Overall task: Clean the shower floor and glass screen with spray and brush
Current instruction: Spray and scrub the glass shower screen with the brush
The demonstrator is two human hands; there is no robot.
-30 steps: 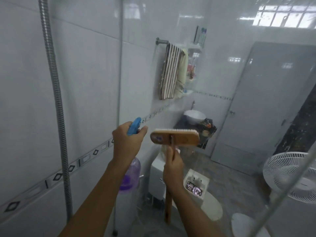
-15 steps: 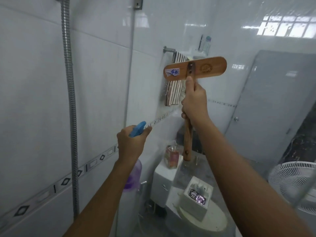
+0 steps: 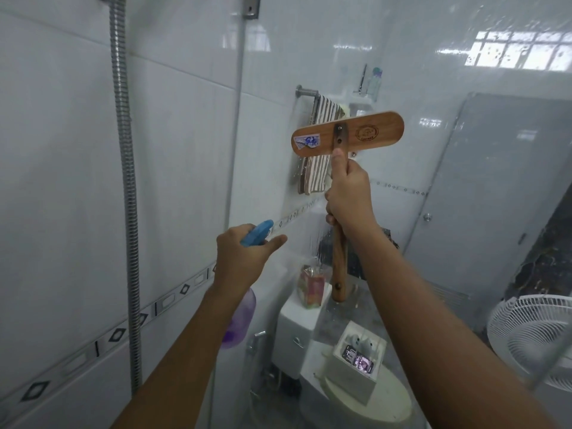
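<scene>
My right hand [image 3: 348, 196] grips the handle of a wooden scrub brush [image 3: 348, 134]. Its wide head is raised, its wooden back faces me, and its bristle side is turned to the glass screen [image 3: 448, 72]. Water streaks run down the glass below the brush. My left hand [image 3: 244, 258] holds a spray bottle with a blue trigger head [image 3: 258, 232] and a purple body [image 3: 240, 320], lower and left of the brush, nozzle aimed at the glass. The index finger lies stretched along the nozzle. The shower floor is out of view.
A metal shower hose [image 3: 125, 181] hangs down the white tiled wall on the left. Behind the glass are a striped towel [image 3: 318, 168] on a rail, a toilet [image 3: 365, 397] with a white box on its lid, a grey door [image 3: 495, 196] and a white fan [image 3: 535, 339].
My right hand lifted the brush from chest height up onto the glass, then shifted it slightly lower. The left hand kept the spray bottle in about the same place.
</scene>
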